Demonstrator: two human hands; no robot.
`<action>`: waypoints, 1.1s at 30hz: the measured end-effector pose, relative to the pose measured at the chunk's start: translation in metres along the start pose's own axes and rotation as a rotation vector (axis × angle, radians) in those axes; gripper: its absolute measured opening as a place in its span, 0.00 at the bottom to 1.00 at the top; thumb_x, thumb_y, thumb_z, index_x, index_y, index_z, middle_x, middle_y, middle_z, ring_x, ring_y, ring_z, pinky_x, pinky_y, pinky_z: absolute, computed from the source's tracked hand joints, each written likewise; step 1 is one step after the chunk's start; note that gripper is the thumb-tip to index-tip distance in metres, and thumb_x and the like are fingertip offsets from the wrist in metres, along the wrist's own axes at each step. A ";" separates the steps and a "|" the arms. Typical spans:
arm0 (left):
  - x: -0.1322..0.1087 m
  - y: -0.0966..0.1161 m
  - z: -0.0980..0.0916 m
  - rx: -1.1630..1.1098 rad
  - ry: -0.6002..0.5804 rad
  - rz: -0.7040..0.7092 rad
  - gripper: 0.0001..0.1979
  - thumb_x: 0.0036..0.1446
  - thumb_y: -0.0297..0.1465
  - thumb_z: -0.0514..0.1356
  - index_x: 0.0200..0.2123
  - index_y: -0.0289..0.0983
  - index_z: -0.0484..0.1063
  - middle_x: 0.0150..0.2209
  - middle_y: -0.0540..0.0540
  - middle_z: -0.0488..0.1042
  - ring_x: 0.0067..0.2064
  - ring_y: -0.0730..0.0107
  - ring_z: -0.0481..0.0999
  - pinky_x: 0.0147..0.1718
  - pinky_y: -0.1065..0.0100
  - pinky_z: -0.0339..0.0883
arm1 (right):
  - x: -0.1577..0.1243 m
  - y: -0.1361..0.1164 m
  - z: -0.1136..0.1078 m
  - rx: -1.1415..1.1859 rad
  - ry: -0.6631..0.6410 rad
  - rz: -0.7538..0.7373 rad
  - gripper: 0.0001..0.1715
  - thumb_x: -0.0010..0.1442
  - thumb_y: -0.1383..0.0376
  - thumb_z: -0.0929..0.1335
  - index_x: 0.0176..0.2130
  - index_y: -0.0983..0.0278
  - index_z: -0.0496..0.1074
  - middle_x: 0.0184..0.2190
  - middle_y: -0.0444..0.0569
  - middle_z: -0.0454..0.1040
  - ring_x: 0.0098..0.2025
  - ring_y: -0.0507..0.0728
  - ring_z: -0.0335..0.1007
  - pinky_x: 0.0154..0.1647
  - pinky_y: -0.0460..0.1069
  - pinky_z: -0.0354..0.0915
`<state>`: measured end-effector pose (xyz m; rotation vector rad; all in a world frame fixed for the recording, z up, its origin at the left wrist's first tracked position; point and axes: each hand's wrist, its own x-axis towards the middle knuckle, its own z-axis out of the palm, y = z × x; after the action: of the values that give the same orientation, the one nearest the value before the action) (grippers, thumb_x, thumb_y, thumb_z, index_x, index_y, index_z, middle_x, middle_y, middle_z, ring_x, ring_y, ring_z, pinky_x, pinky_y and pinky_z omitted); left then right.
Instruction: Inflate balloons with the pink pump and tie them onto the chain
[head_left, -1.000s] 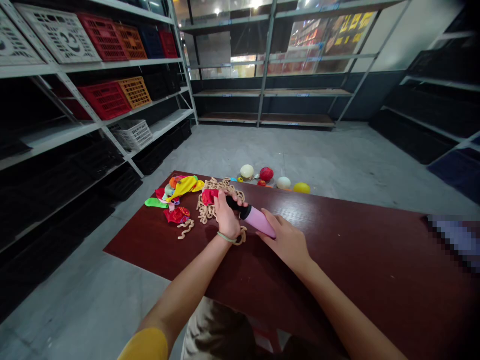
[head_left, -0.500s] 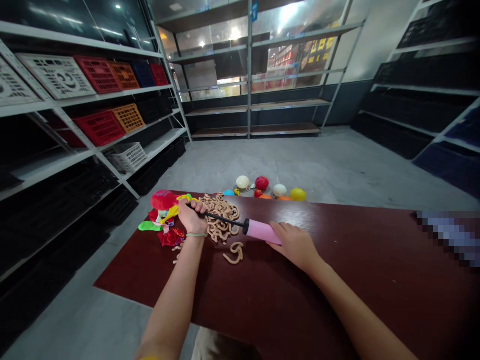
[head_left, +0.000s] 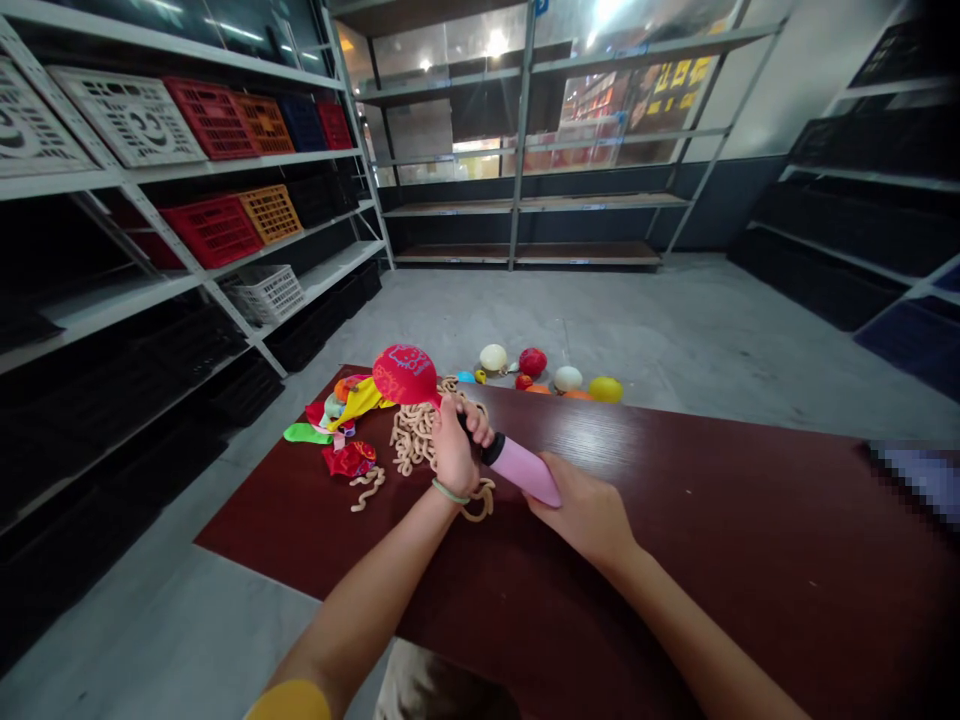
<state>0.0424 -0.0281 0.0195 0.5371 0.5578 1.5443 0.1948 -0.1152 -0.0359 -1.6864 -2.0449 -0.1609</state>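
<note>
Red part-inflated rubber balloon [head_left: 406, 374], raised above the far left edge of the dark red wooden desk [head_left: 675, 520]. Neck pinched against the pump's black end by left hand [head_left: 454, 450], curled fully closed. Pink plastic hand pump [head_left: 521, 468] gripped at its rear by right hand [head_left: 589, 510], wrapped shut. Called for a tight neck seal and straight, level strokes.

- The single camera rides on my head, facing forward and tilted down at the bench [head_left: 712, 540].
- My left hand [head_left: 454, 455] and right hand [head_left: 589, 515] lie close beneath it; floor [head_left: 637, 320] and shelves [head_left: 525, 205] stretch ahead.
</note>
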 end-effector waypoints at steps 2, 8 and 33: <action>0.003 0.005 -0.003 -0.004 -0.020 -0.015 0.17 0.61 0.43 0.60 0.28 0.40 0.59 0.18 0.56 0.55 0.17 0.78 0.54 0.16 0.73 0.51 | 0.003 0.009 -0.001 -0.044 -0.018 -0.057 0.21 0.61 0.56 0.65 0.52 0.60 0.67 0.37 0.48 0.78 0.36 0.58 0.74 0.31 0.49 0.58; 0.022 0.031 -0.016 -0.071 0.030 0.000 0.16 0.61 0.40 0.60 0.27 0.39 0.59 0.19 0.55 0.57 0.20 0.77 0.59 0.22 0.72 0.58 | 0.005 0.042 -0.004 -0.200 -0.012 -0.133 0.22 0.62 0.57 0.65 0.54 0.61 0.66 0.38 0.49 0.77 0.37 0.58 0.73 0.33 0.49 0.56; 0.029 0.030 -0.020 -0.059 0.217 0.149 0.18 0.63 0.41 0.59 0.27 0.38 0.59 0.18 0.58 0.52 0.17 0.81 0.54 0.18 0.74 0.51 | 0.004 0.021 -0.003 -0.149 -0.037 -0.144 0.24 0.63 0.55 0.66 0.55 0.62 0.66 0.39 0.49 0.77 0.38 0.57 0.72 0.34 0.49 0.55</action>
<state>0.0052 -0.0004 0.0231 0.3751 0.6468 1.7683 0.2154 -0.1076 -0.0357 -1.6387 -2.2309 -0.3395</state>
